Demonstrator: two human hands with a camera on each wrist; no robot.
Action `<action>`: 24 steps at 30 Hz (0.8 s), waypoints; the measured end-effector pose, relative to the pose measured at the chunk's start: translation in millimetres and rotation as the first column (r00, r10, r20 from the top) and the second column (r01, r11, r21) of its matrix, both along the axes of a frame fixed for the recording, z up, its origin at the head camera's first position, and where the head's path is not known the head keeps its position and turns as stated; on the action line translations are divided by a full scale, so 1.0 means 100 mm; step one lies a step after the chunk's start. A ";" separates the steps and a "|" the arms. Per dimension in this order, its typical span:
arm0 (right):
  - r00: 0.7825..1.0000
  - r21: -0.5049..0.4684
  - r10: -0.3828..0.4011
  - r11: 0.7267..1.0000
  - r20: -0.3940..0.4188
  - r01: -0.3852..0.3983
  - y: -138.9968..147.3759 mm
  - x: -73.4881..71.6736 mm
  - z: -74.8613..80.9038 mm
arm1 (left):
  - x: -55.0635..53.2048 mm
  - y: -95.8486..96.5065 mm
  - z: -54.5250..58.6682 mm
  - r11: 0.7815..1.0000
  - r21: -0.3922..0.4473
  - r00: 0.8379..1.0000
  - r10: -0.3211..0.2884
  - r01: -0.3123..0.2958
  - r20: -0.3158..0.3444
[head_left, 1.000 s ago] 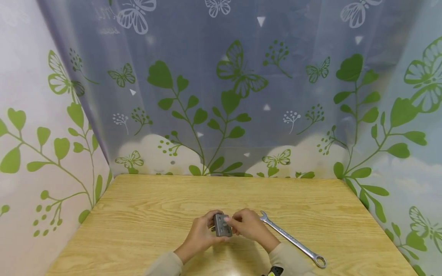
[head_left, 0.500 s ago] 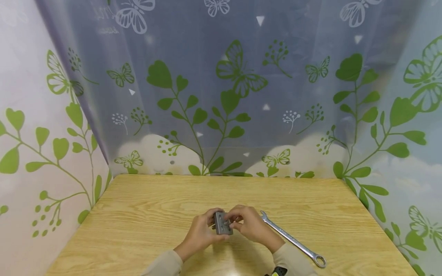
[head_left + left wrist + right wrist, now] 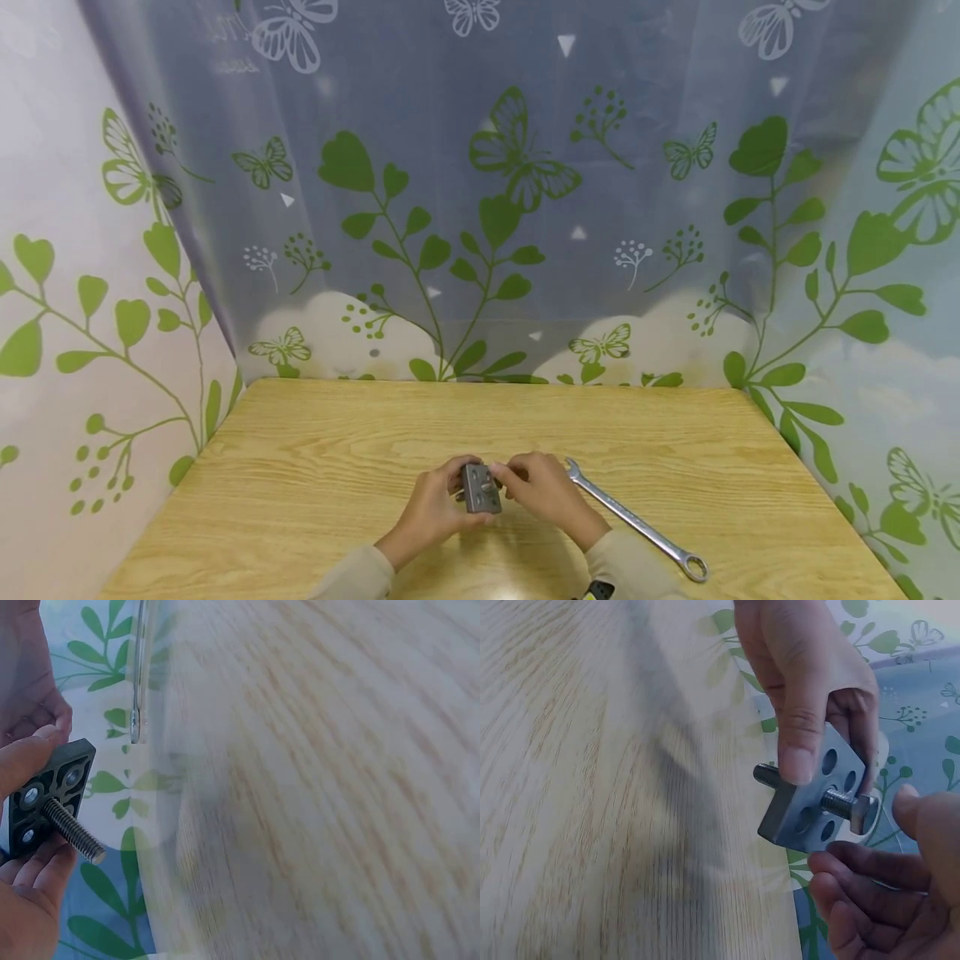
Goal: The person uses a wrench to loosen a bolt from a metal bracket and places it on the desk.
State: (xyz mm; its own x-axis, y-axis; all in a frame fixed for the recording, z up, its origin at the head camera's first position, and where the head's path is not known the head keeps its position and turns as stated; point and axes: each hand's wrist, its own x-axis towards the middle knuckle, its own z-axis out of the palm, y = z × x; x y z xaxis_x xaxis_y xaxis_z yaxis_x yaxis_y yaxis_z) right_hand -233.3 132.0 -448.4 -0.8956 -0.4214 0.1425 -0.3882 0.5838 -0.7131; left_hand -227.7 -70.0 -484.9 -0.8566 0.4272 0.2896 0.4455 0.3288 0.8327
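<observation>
My left hand [image 3: 435, 505] holds a small grey square plate [image 3: 476, 500] with holes in it, gripped at opposite edges by thumb and fingers. A hex bolt [image 3: 861, 813] passes through the plate's middle. Its head stands off the face on the right, seen in the right wrist view. Out of the other face sticks a long threaded shank [image 3: 75, 831], in the left wrist view. My right hand [image 3: 907, 877] is beside the bolt head with loosely bent fingers. A small gap shows between its thumb and the head.
A combination wrench [image 3: 637, 523] lies slanted on the wood-grain table [image 3: 337, 433], right of my right hand. A printed curtain [image 3: 420, 275] with leaves and butterflies encloses the table at the back and both sides.
My right fingers were around the bolt head half a second ago and now sit off it. The plate in my left hand has shifted very slightly left.
</observation>
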 end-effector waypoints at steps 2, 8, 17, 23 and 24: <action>1.000 0.014 -0.026 1.000 -0.003 0.026 -0.02 0.00 0.00 | 0.00 0.00 0.00 1.000 -0.003 1.000 0.001 -0.001 -0.011; 0.999 0.026 -0.022 0.999 0.048 0.021 -0.05 0.03 0.03 | 0.01 -0.01 0.02 1.000 0.008 1.000 -0.006 0.006 0.000; 0.989 0.014 0.142 0.990 -0.035 -0.141 0.01 0.00 0.06 | 0.02 -0.01 0.02 1.000 0.006 1.000 -0.003 0.003 0.011; 0.983 0.009 0.169 0.986 -0.066 -0.169 0.03 0.00 0.10 | 0.01 0.00 0.04 1.000 0.005 1.000 -0.013 0.014 -0.006; 0.983 0.011 0.169 0.986 -0.066 -0.169 0.03 0.00 0.10 | 0.01 0.00 0.04 1.000 0.005 1.000 -0.015 0.015 -0.008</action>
State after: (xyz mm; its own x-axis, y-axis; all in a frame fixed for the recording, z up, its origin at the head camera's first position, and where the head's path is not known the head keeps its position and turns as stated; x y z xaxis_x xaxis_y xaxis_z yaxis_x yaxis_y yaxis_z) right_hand -232.9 135.2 -438.0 -0.7999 -0.5671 0.1962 -0.5279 0.5095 -0.6795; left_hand -226.4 -69.8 -481.2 -0.8477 0.4384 0.2986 0.4571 0.3183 0.8305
